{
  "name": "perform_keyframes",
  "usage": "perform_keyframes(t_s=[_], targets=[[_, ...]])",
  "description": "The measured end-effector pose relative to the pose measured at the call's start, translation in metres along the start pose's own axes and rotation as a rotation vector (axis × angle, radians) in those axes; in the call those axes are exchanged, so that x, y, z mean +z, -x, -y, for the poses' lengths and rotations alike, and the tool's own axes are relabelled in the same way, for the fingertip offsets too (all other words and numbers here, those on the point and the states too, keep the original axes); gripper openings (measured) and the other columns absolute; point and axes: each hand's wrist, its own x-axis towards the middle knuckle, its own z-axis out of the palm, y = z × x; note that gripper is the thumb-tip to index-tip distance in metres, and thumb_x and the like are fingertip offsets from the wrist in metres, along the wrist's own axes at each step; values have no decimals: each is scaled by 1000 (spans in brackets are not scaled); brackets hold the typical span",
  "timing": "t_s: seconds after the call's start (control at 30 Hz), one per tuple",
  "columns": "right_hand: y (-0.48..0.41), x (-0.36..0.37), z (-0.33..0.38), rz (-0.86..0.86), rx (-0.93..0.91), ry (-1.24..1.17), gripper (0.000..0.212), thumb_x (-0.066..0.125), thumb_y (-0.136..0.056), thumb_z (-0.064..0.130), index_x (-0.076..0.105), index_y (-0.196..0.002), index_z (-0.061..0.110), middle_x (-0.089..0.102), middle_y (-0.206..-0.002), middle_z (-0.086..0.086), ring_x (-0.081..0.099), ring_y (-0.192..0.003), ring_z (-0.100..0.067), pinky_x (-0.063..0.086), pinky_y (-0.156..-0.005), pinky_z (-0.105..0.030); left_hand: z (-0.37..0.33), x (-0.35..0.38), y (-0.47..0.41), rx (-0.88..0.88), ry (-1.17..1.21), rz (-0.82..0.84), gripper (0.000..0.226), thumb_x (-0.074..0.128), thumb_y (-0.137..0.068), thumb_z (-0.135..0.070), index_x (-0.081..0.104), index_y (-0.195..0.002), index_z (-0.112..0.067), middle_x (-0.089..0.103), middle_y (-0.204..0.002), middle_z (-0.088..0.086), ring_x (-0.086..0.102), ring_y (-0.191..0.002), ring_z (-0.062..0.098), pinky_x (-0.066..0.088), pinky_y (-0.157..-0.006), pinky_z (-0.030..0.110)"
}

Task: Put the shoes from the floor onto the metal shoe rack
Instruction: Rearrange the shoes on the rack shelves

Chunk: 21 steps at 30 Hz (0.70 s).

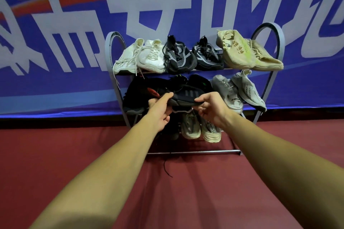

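**Both hands clamped on the black shoe at the middle shelf**

Head view. Both hands hold one black shoe point(186, 96). Our left hand point(160, 111) grips its left end, thumb on top and fingers curled beneath. Our right hand point(212, 109) grips its right end the same way. We hold the shoe level, sideways on, off the floor and in front of the middle shelf of the metal shoe rack point(279, 42). We cannot tell whether it touches the shelf.

Rack contents, top shelf, left to right:
- a white pair point(137, 57), laces hanging over the front edge;
- a black-and-grey pair point(191, 55);
- a beige pair point(245, 52), resting against the right hoop.

Middle shelf: dark shoes point(135, 95) sit at the left, behind and beside the held shoe, and a pale grey pair point(238, 91) sits at the right, toes pointing near.

Bottom shelf: a light pair point(199, 128) shows below our right hand. What lies under our left hand is too dark to identify.

A black lace point(166, 169) trails on the red floor point(167, 201), just near of the rack's front bar. The rack stands against a blue banner point(74, 87) with large white characters.
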Motion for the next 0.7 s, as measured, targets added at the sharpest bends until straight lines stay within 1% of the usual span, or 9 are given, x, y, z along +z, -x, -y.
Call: perform_keyframes(t_s=[0.1,0.2,0.27,0.33,0.4,0.47,0.57,0.6,0.7], targets=[[1,-3,-3,81,15,12,3,54,-81,10,56,-79,10,57,-47,-1,52,-42,-9,34,-58,-21,2,9,-6,61,61,-37,41,75,-80,-29,44,-107,-34,64,-106,-1,61,-79,14,32,-48,23],[0,-8,-1,91,35,19,20,52,-85,25,60,-75,10,60,-52,-2,60,-51,-15,35,-57,-25,-2,7,-11,77,84,-50,33,69,-80,-22,47,-100,-37,62,-107,0,58,-79,17,31,-42,20],[-3,-9,0,97,33,44,28,53,-88,32,59,-66,15,52,-49,1,49,-51,-14,30,-54,-26,-2,4,-14,89,71,-55,30,67,-81,-23,52,-103,-37,64,-103,-3,60,-77,15,31,-41,19],[-5,-7,-2,121,33,69,21,55,-88,28,54,-70,18,42,-47,5,40,-55,-13,28,-55,-25,-2,1,-14,97,43,-54,19,66,-85,-23,57,-97,-35,64,-88,-7,59,-69,10,31,-47,21],[-7,-6,-8,126,33,101,11,57,-89,21,54,-79,16,48,-50,4,45,-58,-12,31,-58,-24,-3,-4,-15,104,20,-49,9,66,-87,-25,61,-89,-32,64,-79,-9,58,-66,7,29,-51,22],[-10,-1,-12,131,16,149,5,59,-86,16,57,-82,14,49,-56,-1,48,-57,-12,31,-57,-24,-5,-9,-15,118,7,-45,6,70,-86,-32,64,-88,-31,66,-81,-10,59,-69,7,30,-53,23],[-14,15,-15,114,-28,124,6,62,-83,11,59,-79,8,44,-64,-7,38,-51,-11,26,-53,-23,-7,-18,-17,114,15,-57,17,76,-82,-40,67,-92,-29,71,-89,-6,61,-75,10,33,-54,24],[-15,21,-15,99,-46,101,7,61,-85,8,58,-78,8,44,-62,-6,36,-51,-10,25,-51,-21,-7,-21,-18,107,21,-57,20,77,-81,-41,67,-93,-28,73,-92,-4,62,-75,10,33,-54,24],[-20,38,-19,54,-102,93,19,58,-88,2,56,-72,11,49,-49,0,39,-45,-7,24,-43,-17,-4,-28,-18,78,15,-62,25,77,-80,-42,66,-96,-27,71,-97,-1,61,-77,10,32,-55,24]])
